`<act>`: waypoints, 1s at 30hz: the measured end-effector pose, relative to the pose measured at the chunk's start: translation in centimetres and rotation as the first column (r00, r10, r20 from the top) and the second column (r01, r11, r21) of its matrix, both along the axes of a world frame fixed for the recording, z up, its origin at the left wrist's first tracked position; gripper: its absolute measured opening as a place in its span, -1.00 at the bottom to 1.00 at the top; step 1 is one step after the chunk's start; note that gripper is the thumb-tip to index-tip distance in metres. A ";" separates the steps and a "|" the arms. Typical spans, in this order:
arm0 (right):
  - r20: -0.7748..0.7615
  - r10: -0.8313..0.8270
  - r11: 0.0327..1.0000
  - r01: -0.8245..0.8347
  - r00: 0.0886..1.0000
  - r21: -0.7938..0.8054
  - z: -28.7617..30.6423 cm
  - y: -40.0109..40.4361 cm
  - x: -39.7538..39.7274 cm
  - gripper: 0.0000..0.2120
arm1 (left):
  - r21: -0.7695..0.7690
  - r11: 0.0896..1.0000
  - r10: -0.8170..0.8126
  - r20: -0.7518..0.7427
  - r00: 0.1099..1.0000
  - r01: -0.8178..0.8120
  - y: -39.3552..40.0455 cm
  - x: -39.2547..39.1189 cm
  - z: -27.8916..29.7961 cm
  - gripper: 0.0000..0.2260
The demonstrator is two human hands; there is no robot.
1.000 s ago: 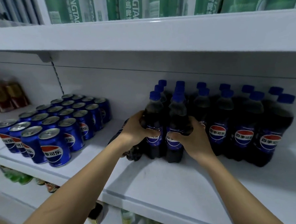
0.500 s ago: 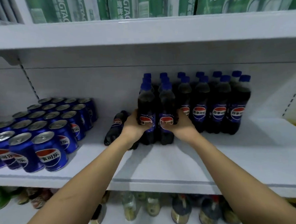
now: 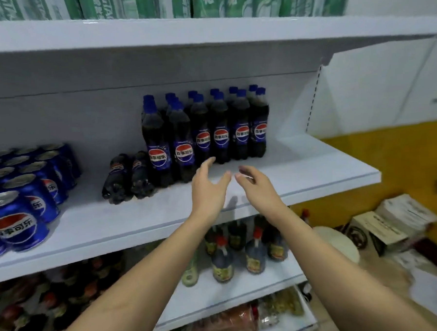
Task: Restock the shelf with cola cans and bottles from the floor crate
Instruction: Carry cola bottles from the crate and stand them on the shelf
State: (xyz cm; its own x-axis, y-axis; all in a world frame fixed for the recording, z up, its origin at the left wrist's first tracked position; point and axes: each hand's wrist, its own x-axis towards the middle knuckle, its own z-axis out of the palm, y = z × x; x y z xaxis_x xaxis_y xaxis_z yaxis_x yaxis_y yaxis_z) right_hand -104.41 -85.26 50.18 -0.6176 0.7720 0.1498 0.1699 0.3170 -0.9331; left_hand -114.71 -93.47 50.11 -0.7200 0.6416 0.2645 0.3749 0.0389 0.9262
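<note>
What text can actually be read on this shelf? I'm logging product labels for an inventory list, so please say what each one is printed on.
"百事可乐": labels of the upright cola bottles.
"事可乐" (first character cut off): front cola can.
Green cartons on the top shelf: lettering cropped and blurred, unreadable.
Two bottles lying down: labels too dark to read.
Sauce bottles below and the boxes on the floor: too blurred.

Cans (image 3: 19, 201) cut off at left; lower-shelf bottles (image 3: 42, 308) perhaps too blurred.
</note>
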 end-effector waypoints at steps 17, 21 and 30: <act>-0.011 -0.525 0.839 0.515 0.851 -0.174 1.3 10.3 40.7 -0.43 | -0.082 0.758 -0.620 0.220 0.753 0.647 18.2 38.5 2.5 -0.53; 0.037 -0.633 0.751 0.625 0.774 -0.212 1.2 12.0 49.9 -0.43 | -0.073 0.587 -0.739 0.359 0.571 0.806 20.9 47.6 1.4 -0.54; 0.088 -0.753 0.611 0.743 0.652 -0.274 -1.6 17.3 61.7 -0.48 | -0.036 0.476 -0.777 0.450 0.440 0.879 28.8 59.7 -1.2 -0.48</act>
